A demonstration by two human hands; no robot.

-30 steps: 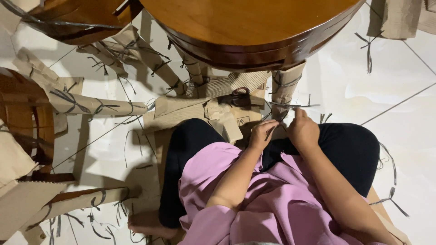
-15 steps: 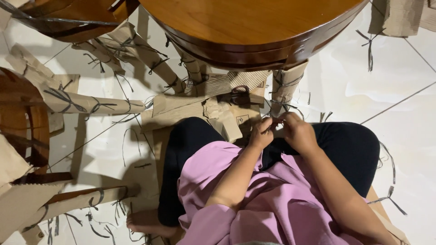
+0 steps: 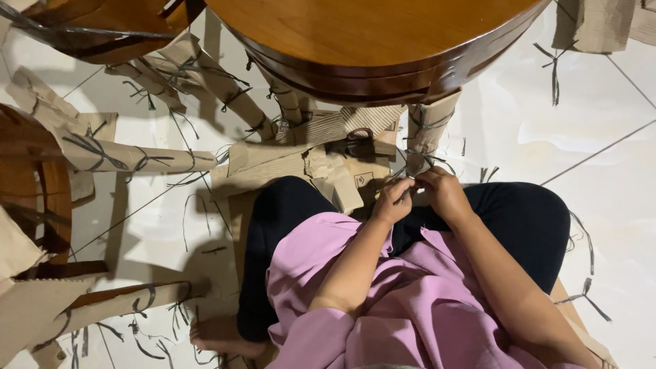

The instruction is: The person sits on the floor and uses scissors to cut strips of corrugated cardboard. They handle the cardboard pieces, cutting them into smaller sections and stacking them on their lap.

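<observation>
Below the table (image 3: 383, 41), your left hand (image 3: 393, 200) and right hand (image 3: 445, 193) pinch a thin dark strap (image 3: 417, 179) (light, limp, likely slippery) by the wrapped leg (image 3: 429, 130); hold near its knot.

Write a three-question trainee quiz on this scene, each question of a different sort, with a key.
1. True or false: the left hand and right hand meet at the dark strap on the cardboard-wrapped table leg.
2. The round table top is: A glass, B polished brown wood, C white plastic.
3. Fill in: the pale tiled floor is littered with cut dark ____.

Key: 1 true; 2 B; 3 straps.
</observation>
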